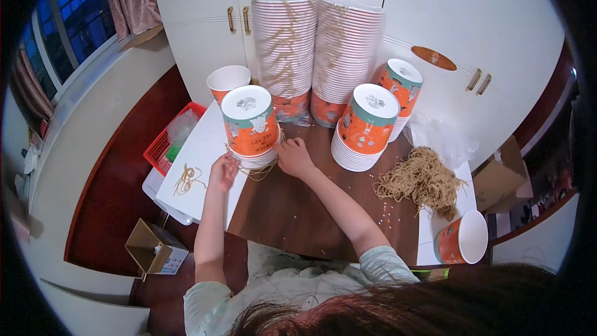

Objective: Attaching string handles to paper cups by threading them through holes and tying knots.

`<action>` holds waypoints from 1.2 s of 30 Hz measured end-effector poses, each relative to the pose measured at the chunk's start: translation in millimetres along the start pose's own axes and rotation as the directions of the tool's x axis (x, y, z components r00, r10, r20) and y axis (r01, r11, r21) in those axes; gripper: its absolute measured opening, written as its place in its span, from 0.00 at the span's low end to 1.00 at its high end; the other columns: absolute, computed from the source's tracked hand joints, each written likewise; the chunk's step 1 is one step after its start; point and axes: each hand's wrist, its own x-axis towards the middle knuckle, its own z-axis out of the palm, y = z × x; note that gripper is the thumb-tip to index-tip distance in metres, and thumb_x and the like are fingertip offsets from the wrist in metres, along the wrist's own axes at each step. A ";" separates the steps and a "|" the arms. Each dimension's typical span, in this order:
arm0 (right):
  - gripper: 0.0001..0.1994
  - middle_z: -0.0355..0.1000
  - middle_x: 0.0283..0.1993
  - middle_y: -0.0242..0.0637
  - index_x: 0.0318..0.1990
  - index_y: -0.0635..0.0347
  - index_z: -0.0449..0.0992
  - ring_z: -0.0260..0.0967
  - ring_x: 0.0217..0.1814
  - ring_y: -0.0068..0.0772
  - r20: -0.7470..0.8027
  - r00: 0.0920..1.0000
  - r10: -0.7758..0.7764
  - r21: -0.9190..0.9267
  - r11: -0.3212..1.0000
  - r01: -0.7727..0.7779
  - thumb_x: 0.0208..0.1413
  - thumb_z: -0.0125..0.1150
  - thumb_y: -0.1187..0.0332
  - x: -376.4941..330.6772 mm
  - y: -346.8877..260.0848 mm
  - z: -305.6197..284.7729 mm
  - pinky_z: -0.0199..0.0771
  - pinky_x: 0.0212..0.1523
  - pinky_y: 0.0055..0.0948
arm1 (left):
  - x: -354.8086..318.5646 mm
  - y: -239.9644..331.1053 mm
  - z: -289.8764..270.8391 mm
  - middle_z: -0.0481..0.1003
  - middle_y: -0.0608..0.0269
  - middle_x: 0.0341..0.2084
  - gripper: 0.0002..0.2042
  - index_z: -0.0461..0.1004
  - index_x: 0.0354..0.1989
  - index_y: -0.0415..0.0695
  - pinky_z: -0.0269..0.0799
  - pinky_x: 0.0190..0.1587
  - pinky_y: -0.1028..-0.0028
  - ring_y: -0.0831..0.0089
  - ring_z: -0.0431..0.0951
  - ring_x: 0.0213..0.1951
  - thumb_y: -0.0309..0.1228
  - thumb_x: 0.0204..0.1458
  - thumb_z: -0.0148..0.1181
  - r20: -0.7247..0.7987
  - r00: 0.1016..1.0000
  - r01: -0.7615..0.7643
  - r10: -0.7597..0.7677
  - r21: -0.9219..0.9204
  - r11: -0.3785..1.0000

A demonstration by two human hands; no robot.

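Between my hands, an upside-down stack of orange paper buckets [252, 130] with green bands and white rims stands on the table. Thin tan string [260, 171] loops around the front of its rims. My left hand [224, 172] is at the stack's lower left, its fingers closed on the string. At the right side of the rims, my right hand [293, 157] has its fingers curled in, pinching the string against or close to the stack; its fingertips are partly hidden. A few loose strings [188, 179] lie on the white surface left of my left hand.
Another upside-down bucket stack [367, 127] stands to the right. Two tall bagged stacks [286, 50] rise behind. A heap of tan string [418, 180] lies at right, near a tipped bucket [461, 239]. A red basket [171, 137] and cardboard box [155, 247] are at left.
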 end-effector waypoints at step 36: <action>0.20 0.70 0.34 0.36 0.44 0.56 0.67 0.67 0.40 0.33 0.038 0.995 0.088 0.117 0.989 -0.092 0.40 0.56 0.66 -17.1 -35.4 -2.5 0.58 0.44 0.39 | -9.2 -56.1 -11.1 0.64 0.60 0.34 0.22 0.59 0.48 0.40 0.67 0.33 0.79 0.76 0.67 0.31 0.21 0.43 0.54 0.367 0.772 -0.563 0.519 0.775 0.288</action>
